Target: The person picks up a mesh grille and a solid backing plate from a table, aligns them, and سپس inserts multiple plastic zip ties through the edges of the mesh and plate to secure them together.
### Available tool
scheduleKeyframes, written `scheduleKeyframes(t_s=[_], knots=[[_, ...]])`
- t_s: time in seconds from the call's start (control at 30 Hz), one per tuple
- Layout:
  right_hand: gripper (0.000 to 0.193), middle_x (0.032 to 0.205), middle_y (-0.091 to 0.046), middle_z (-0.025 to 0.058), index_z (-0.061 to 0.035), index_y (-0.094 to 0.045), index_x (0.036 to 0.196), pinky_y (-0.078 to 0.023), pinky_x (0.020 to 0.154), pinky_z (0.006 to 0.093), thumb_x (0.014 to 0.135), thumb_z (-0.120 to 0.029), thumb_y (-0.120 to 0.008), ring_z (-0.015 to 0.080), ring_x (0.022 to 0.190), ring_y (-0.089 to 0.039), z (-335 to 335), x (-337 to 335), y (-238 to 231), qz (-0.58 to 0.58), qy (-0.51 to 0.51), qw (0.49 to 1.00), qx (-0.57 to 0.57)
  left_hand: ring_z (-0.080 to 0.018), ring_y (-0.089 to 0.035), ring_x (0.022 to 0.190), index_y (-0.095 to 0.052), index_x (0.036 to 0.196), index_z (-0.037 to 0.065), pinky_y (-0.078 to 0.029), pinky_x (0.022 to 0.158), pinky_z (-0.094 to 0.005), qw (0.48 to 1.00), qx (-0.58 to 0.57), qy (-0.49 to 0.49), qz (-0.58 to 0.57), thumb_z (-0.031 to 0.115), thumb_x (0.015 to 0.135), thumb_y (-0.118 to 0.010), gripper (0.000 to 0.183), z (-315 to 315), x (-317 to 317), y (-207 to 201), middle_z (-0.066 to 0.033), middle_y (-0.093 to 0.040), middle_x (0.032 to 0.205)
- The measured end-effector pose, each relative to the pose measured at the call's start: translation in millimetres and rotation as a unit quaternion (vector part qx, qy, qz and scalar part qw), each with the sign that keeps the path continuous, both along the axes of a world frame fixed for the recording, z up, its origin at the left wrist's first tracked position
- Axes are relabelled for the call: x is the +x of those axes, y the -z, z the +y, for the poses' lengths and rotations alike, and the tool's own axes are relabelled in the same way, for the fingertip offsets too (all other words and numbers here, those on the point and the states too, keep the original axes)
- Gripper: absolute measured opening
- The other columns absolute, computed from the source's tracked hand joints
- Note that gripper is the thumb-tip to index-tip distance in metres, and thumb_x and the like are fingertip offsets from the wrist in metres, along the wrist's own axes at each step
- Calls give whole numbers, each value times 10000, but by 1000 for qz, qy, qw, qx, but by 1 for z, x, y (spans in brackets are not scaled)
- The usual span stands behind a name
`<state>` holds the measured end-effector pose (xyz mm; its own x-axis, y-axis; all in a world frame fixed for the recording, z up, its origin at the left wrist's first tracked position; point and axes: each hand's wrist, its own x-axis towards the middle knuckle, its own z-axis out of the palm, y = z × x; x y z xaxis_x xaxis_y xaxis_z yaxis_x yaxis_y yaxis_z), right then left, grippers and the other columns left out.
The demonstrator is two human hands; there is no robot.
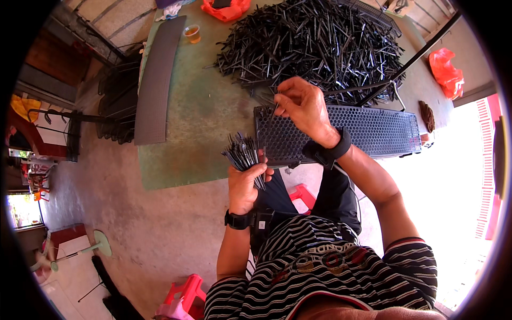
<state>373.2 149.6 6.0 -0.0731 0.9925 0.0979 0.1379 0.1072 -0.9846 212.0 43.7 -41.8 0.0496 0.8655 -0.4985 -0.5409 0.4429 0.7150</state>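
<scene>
My left hand (pixel 248 185) is closed around a bundle of thin black strips (pixel 242 151), held just off the near edge of the table, with their tips fanned upward. Over the left end of a black perforated panel (pixel 346 130), my right hand (pixel 306 109) pinches thumb against forefinger. A thin black strip (pixel 274 110) shows below those fingertips, its upper part hidden by them. Beyond this hand, a large heap of similar black strips (pixel 314 50) covers the far part of the table.
The green table (pixel 197 112) also bears a long grey ridged sheet (pixel 160 85), a plastic cup of amber liquid (pixel 192 34) and a red bag (pixel 226 9). A black bar (pixel 408 64) slants across the right side. Below, a pink stool (pixel 185 293) stands on the floor.
</scene>
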Motion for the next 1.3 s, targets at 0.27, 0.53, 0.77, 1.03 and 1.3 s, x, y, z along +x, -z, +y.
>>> scheduleKeyframes(t_s=[0.27, 0.53, 0.77, 1.03, 1.3], knots=[[132, 689, -596, 165, 15, -483, 899, -479, 525, 317, 783, 31, -545, 295, 609, -616, 3, 2, 25, -135, 18, 973, 185, -205, -609, 544, -582, 930, -58, -510, 472, -306, 999, -2, -30, -12, -82, 697, -590, 234, 3, -7, 5, -110, -608, 707], [92, 638, -558, 138, -8, -534, 790, -445, 508, 396, 767, -77, -589, 342, 573, -557, 5, 5, 29, -318, -32, 905, 281, -205, -609, 548, -572, 945, -60, -517, 485, -312, 999, -3, -44, -18, -77, 693, -609, 255, 3, -7, 1, -110, -607, 737], [176, 630, -590, 149, 23, -593, 793, -456, 472, 349, 767, -148, -626, 277, 499, -575, -17, -2, 12, -282, -102, 952, 57, -206, -614, 567, -568, 943, -51, -523, 493, -316, 998, -3, -39, -40, -67, 702, -617, 247, 3, -8, 0, -106, -605, 746], [149, 684, -624, 101, 72, -570, 888, -488, 468, 232, 809, -55, -571, 140, 546, -616, -25, -2, 10, 36, -59, 990, -122, -214, -628, 619, -569, 960, -29, -527, 515, -316, 999, 3, -41, 0, -36, 725, -613, 240, 0, 2, -1, -114, -619, 784], [192, 704, -610, 177, 11, -444, 987, -480, 520, 306, 815, 9, -529, 260, 643, -642, -12, -8, 18, -104, 9, 984, 145, -213, -625, 590, -569, 938, -39, -523, 494, -320, 998, 25, -62, 22, -38, 731, -595, 209, 1, -4, 6, -123, -618, 748]])
